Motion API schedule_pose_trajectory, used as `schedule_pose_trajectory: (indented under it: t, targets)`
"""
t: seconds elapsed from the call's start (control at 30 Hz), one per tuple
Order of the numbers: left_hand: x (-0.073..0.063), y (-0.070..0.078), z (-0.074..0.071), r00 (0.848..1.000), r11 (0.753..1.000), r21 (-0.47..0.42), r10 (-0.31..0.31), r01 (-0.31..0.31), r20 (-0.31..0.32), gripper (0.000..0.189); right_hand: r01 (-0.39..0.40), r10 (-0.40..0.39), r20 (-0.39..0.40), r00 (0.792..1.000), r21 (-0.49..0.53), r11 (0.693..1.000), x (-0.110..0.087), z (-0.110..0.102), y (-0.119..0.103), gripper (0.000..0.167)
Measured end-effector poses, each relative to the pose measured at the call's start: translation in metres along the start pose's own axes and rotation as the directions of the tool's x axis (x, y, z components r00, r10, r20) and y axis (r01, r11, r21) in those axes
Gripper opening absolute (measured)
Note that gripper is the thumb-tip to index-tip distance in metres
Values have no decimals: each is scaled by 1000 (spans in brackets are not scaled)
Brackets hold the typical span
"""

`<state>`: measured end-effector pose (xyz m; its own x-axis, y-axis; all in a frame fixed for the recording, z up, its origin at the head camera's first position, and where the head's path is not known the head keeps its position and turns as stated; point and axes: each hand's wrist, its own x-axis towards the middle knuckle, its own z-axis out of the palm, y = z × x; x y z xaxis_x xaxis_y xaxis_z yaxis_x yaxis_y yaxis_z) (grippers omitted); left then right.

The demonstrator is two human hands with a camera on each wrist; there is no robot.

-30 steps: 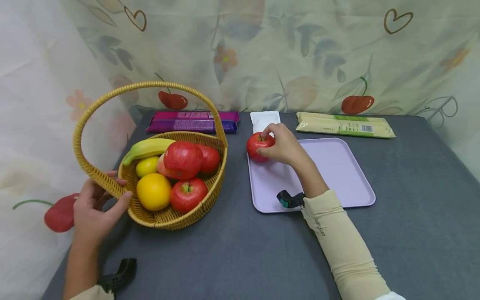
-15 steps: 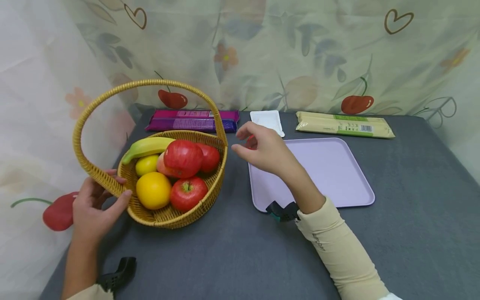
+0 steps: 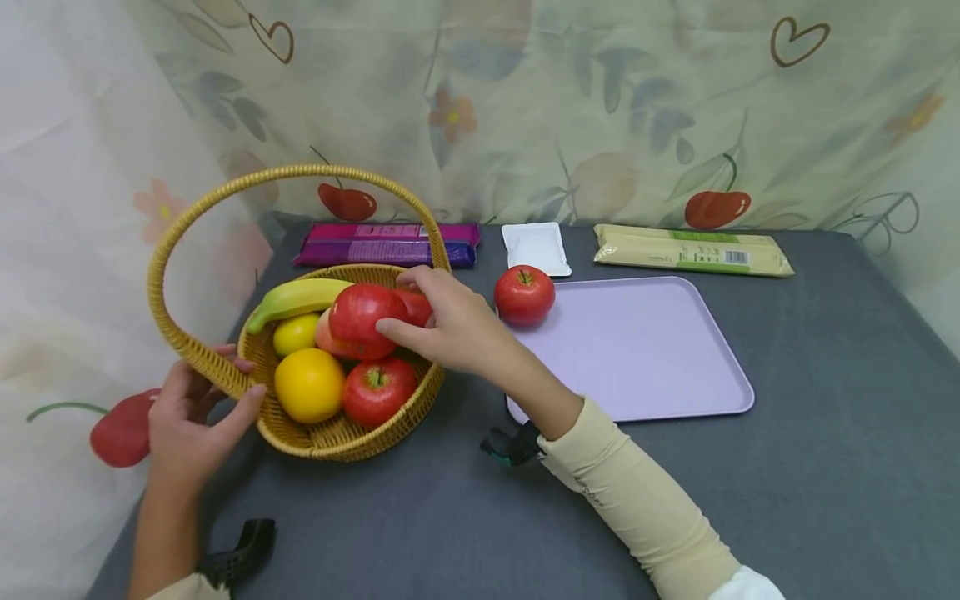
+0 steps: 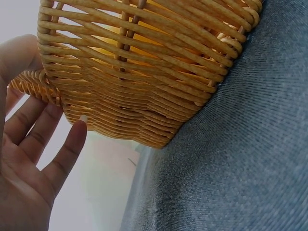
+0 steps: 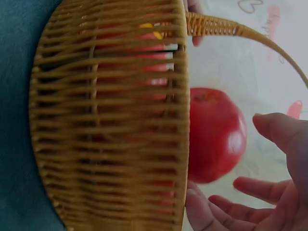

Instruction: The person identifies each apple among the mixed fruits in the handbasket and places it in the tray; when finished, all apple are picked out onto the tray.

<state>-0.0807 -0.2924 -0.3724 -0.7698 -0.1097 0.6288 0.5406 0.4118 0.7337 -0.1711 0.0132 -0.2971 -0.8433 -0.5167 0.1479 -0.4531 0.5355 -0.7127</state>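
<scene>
My left hand (image 3: 191,425) grips the wicker basket (image 3: 352,446) at its left side, where the handle meets the rim; thumb and fingers lie on either side of the weave. My right hand (image 3: 461,325) is over the basket's right rim, thumb and fingers spread about the topmost red apple (image 3: 358,317). In the right wrist view that apple (image 5: 216,134) shows above the rim, with a gap to the thumb. Around it in the basket are a banana (image 3: 300,302), a lemon (image 3: 295,334), an orange (image 3: 309,385) and more red apples, one partly behind the right hand.
A red apple (image 3: 524,295) sits at the back left corner of a lilac tray (image 3: 637,358). Along the back of the grey table (image 3: 420,525) lie a purple packet (image 3: 390,244), a white packet (image 3: 536,248) and a cream-and-green packet (image 3: 693,251). A patterned curtain stands behind.
The right hand let go of the apple at the tray's corner and moved left to the basket, reaching around the top apple. The left hand stays on the basket.
</scene>
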Motion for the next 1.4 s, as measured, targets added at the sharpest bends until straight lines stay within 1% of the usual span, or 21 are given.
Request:
schedule_pose_trajectory:
  t: [0.13,0.27,0.4,0.53,0.57,0.63,0.7,0.87,1.03,1.13,1.17,1.3,1.4]
  targets:
    - [-1,-2,-1,1000,1000,19,-18,18,-2,59,-21,21,35,999,-18,1000,7,6,-7,69]
    - [-3,-9,-4,1000,999,27,-26,26,1,60,-7,6,63,998,19,1000,15,14,-7,67]
    - [-3,-9,-3,1000,1000,19,-25,25,6,61,-6,-1,76,997,92,996,22,22,-4,59]
    - [-3,-5,-2,998,997,47,-56,54,23,62,-18,6,66,998,183,983,24,27,1,53]
    - [-3,-5,-2,998,998,43,-53,52,23,62,-16,3,64,998,204,979,24,28,3,52]
    - [-2,-4,-2,998,997,55,-59,58,28,61,-11,-3,61,998,230,973,23,29,5,52]
    - [-1,-3,-2,998,997,54,-51,49,26,61,1,-16,62,998,245,969,22,31,7,52]
    - [-1,-3,-3,998,996,62,-58,57,23,60,43,-61,57,997,276,960,19,32,7,53]
    - [-2,-3,-3,997,996,58,-70,68,23,61,115,-138,47,989,322,940,16,33,10,58]
    - [-2,-3,-4,997,995,63,-76,74,23,61,169,-193,39,980,345,923,14,34,13,60]
    - [-2,-4,-4,997,996,59,-68,67,20,61,188,-213,33,977,353,917,14,34,14,60]
    - [-2,-5,-4,999,998,47,-45,45,17,60,262,-284,0,959,386,885,12,36,17,54]
    - [-3,-5,-4,997,996,59,-68,67,19,60,298,-315,-26,949,402,866,10,37,19,49]
